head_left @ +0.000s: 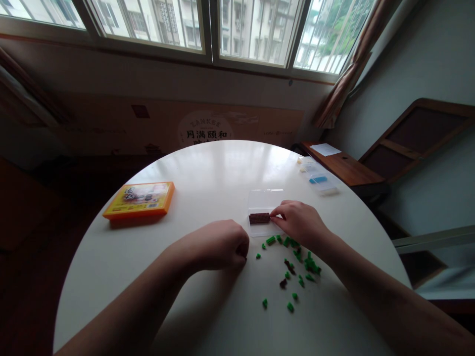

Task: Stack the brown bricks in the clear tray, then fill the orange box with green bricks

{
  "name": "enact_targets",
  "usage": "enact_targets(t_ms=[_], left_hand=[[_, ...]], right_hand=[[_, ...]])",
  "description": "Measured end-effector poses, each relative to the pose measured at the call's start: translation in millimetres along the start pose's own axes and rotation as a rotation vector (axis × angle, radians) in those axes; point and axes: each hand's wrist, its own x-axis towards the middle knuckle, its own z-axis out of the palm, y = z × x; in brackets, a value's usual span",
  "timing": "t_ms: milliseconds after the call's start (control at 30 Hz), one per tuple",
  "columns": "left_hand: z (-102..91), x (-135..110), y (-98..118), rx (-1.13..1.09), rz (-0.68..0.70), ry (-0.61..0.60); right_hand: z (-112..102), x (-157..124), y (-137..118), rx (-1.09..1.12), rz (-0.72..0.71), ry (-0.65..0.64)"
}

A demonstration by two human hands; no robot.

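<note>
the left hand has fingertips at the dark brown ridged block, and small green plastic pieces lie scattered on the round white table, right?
Not quite: the head view shows the right hand, not the left hand, with its fingertips at the dark brown ridged block. The small green plastic pieces do lie scattered on the round white table.

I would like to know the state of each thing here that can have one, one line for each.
Brown block: lying on clear plastic
Clear plastic case: seemingly open
Green pieces: loose, scattered
Orange box: closed, lying flat
Right curtain: drawn aside
Left hand: curled, any grip hidden
Right hand: at the block's right end, grip unclear
</note>
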Motion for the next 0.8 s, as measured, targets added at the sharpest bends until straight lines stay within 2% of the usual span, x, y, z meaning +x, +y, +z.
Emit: enact_targets(t_ms=[800], left_hand=[[1.2,0.9,-1.6,0.007,0.008,0.006]], right_hand=[[-0.9,-0.4,-0.3,0.015,0.005,-0.009]])
